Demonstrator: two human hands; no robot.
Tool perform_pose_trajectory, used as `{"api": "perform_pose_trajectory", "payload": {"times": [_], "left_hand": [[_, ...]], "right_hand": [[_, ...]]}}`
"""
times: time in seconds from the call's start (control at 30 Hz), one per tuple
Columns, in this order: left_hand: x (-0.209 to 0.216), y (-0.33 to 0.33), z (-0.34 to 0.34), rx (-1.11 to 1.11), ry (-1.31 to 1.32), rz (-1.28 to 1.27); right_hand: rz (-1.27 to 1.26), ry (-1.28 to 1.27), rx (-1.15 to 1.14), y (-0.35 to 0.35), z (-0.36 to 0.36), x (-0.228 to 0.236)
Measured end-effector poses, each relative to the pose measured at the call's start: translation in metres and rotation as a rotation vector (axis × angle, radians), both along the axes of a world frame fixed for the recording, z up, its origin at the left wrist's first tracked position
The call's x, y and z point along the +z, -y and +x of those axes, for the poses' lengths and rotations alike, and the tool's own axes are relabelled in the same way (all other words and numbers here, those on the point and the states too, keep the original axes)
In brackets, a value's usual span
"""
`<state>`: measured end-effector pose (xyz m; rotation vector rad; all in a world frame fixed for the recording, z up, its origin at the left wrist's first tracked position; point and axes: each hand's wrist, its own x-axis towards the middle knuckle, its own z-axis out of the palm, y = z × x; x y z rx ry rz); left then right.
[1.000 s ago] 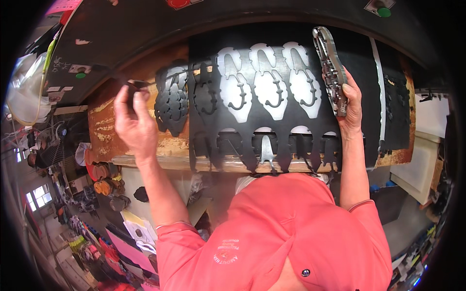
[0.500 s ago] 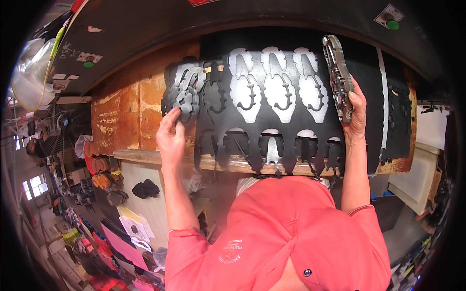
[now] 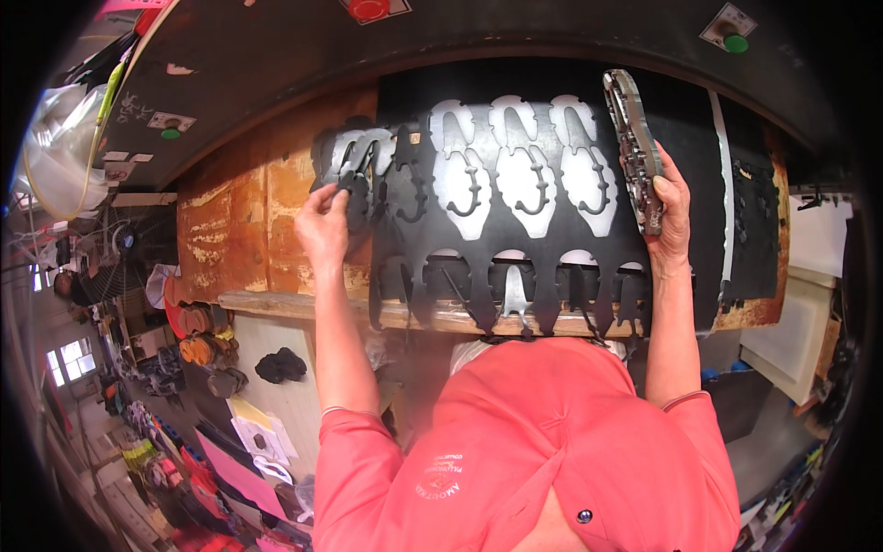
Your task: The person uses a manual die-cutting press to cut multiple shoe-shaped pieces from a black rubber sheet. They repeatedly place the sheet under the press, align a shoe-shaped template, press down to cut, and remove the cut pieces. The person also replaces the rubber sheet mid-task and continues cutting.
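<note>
My left hand (image 3: 324,223) is over the left end of a black sheet (image 3: 533,83), its thumb and fingers pinched on a dark, sole-shaped cut piece (image 3: 361,198). Glossy grey light falls on the upper part of the pieces there, so how many lie stacked is unclear. My right hand (image 3: 673,198) grips a metal cutting die (image 3: 635,147), a long toothed frame held on edge at the sheet's right part. Between both hands, pale cut-out shapes (image 3: 462,179) with curved black strips run in a row across the sheet.
A worn orange-brown board (image 3: 221,221) lies to the left, with a wooden ledge (image 3: 276,302) in front. Above the sheet hangs a dark machine beam (image 3: 515,28) with green buttons (image 3: 735,42) and a red one (image 3: 368,9). Black scrap (image 3: 280,364) sits lower left.
My left hand has moved slightly upward and its fingers have closed around the dark cut piece, which has shifted. My right hand still holds the die, nearly unmoved.
</note>
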<state>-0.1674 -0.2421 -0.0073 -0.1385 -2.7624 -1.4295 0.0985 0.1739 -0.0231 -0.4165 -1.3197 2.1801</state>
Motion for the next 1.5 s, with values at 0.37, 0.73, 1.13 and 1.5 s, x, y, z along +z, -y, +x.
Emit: {"api": "perform_pose_trajectory", "payload": {"times": [0.37, 0.73, 1.13, 1.5], "left_hand": [[0.003, -0.034, 0.021, 0.101, -0.614, -0.406], [-0.014, -0.161, 0.125, -0.717, -0.474, -0.388], [-0.024, -0.149, 0.107, -0.697, -0.5, -0.38], [0.003, -0.136, 0.159, -0.656, -0.491, -0.055]], "right_hand": [[-0.041, -0.012, -0.026, 0.005, -0.003, 0.002], [0.551, 0.326, -0.251, -0.001, 0.025, 0.03], [1.287, 0.484, -0.36, 0.022, 0.006, 0.008], [1.048, 0.414, -0.235, 0.004, 0.032, 0.012]]}}
